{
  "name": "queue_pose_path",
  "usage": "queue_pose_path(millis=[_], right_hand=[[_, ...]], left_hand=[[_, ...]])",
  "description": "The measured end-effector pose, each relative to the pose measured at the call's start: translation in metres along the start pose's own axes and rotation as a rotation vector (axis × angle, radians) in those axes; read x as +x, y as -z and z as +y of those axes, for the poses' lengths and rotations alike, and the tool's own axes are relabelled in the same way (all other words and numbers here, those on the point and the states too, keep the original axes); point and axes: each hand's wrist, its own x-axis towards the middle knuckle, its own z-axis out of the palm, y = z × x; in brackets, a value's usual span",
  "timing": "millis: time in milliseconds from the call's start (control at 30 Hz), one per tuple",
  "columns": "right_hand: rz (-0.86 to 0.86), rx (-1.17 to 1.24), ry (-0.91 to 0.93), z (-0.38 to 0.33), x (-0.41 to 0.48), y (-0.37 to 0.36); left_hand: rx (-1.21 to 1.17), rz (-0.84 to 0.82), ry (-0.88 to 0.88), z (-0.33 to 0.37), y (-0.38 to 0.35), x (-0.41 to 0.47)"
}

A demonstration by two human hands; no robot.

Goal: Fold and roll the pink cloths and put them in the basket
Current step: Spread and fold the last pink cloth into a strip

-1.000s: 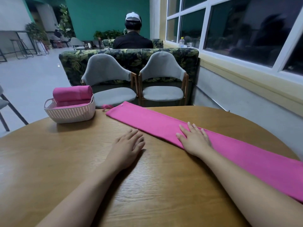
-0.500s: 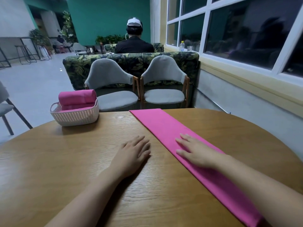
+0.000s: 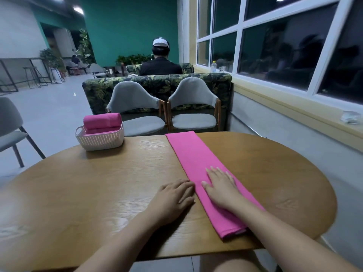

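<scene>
A pink cloth (image 3: 193,154), folded into a long narrow strip, lies on the round wooden table (image 3: 98,189), running from the far edge toward me. My right hand (image 3: 221,185) rests flat on its near part with fingers spread. My left hand (image 3: 173,197) lies flat on the bare wood, its fingertips at the strip's left edge. At the table's far left stands a white plastic basket (image 3: 100,139) holding rolled pink cloths (image 3: 102,119) stacked above its rim.
Two grey chairs (image 3: 135,107) stand behind the table, backed by a leaf-patterned sofa (image 3: 157,81) where a person sits facing away. A windowed wall with a yellow ledge (image 3: 294,107) runs along the right. Another grey chair (image 3: 9,124) is at the left.
The pink strip has swung from a diagonal across the table to pointing nearly straight away from me, its near end now on the table. Both hands moved closer together.
</scene>
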Motion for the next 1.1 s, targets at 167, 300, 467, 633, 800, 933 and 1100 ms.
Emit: queue_pose_path(millis=[167, 300, 467, 633, 800, 933, 1100], right_hand=[[0.028, 0.369, -0.023, -0.055, 0.0, 0.0], [0.006, 0.509, -0.012, -0.061, -0.026, 0.005], [-0.065, 0.336, 0.097, -0.043, -0.073, 0.014], [-0.07, 0.218, 0.262, -0.014, -0.114, 0.02], [-0.06, 0.161, 0.35, 0.015, -0.131, 0.022], [0.054, 0.206, 0.345, 0.021, -0.13, 0.021], [0.235, 0.32, 0.297, 0.022, -0.115, 0.014]], left_hand=[[-0.092, 0.089, -0.008, 0.014, 0.01, -0.037], [-0.064, 0.045, -0.094, 0.031, 0.02, -0.064], [-0.063, 0.035, -0.166, 0.049, 0.031, -0.08], [-0.012, 0.096, -0.191, 0.055, 0.033, -0.085], [0.039, 0.128, -0.189, 0.059, 0.032, -0.083], [-0.093, 0.204, -0.044, 0.059, 0.033, -0.084], [-0.284, 0.236, 0.118, 0.058, 0.032, -0.081]])
